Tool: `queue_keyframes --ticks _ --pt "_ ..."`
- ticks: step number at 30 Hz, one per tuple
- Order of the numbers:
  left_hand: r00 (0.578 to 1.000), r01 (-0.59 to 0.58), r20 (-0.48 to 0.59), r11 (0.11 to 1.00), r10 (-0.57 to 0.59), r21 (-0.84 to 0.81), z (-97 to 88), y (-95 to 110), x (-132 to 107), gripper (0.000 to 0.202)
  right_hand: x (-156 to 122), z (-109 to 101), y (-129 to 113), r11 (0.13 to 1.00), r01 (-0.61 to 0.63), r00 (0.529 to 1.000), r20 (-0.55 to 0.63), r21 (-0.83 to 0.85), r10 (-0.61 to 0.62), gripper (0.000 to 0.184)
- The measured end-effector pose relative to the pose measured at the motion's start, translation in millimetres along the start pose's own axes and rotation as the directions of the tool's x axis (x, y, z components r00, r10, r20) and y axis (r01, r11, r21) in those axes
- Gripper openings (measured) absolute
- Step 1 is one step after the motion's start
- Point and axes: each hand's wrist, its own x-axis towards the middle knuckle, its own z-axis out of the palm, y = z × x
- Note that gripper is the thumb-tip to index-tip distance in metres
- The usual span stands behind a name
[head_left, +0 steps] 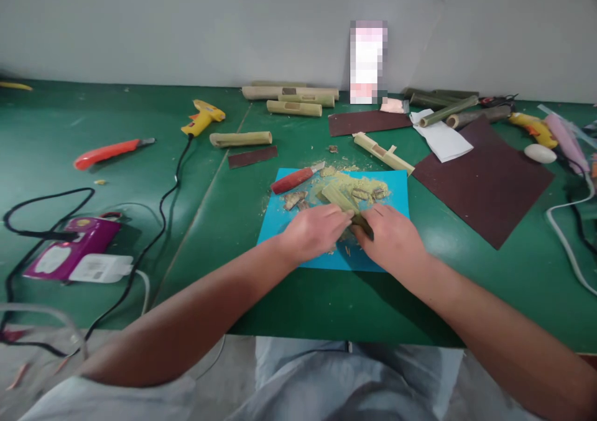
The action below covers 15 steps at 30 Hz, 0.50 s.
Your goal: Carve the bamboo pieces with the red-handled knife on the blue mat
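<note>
Over a blue sheet [326, 260], both my hands are closed on a pale green bamboo piece [336, 194], which slants from upper left to lower right. My left hand [317, 231] pinches its near side with the fingertips. My right hand [392, 234] grips its lower end, where a dark strip shows under the fingers; I cannot tell whether that is sandpaper or shaded bamboo. Yellowish dust and shavings [342, 177] lie spread beyond the hands. Left of them rests a red-handled knife [293, 180], beside crumpled brown scraps [295, 201].
Bamboo tubes [293, 108] lie along the back, and a notched one [383, 152] near the sheet. Dark brown sheets [485, 185] cover the right side. Leftward are a yellow glue gun [203, 119], an orange cutter [112, 152] and a purple power strip [77, 247] with cables.
</note>
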Motion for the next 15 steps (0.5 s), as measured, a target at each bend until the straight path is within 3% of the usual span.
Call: queue_keyframes --ticks 4,9,13,15 --pt "0.99 0.038 -0.14 0.998 -0.032 0.04 0.4 -1.8 1.6 0.033 0.9 0.5 -1.6 1.0 -0.016 1.0 -0.003 0.022 0.017 0.019" --pt "0.999 -0.052 0.006 0.998 0.052 0.044 5.1 -2.3 -1.2 0.031 0.9 1.6 -1.8 1.0 -0.009 1.0 -0.005 0.003 0.009 0.02" --pt "0.978 0.14 -0.163 0.99 -0.134 0.026 -0.5 -20.7 0.9 0.031 -1.0 -0.4 -1.8 1.0 -0.012 1.0 0.018 0.021 0.012 0.016" --pt "0.971 0.154 -0.19 0.988 -0.148 0.02 -3.3 -27.1 1.6 0.03 -3.2 -1.9 -2.6 1.0 -0.017 0.999 0.033 0.019 0.017 0.012"
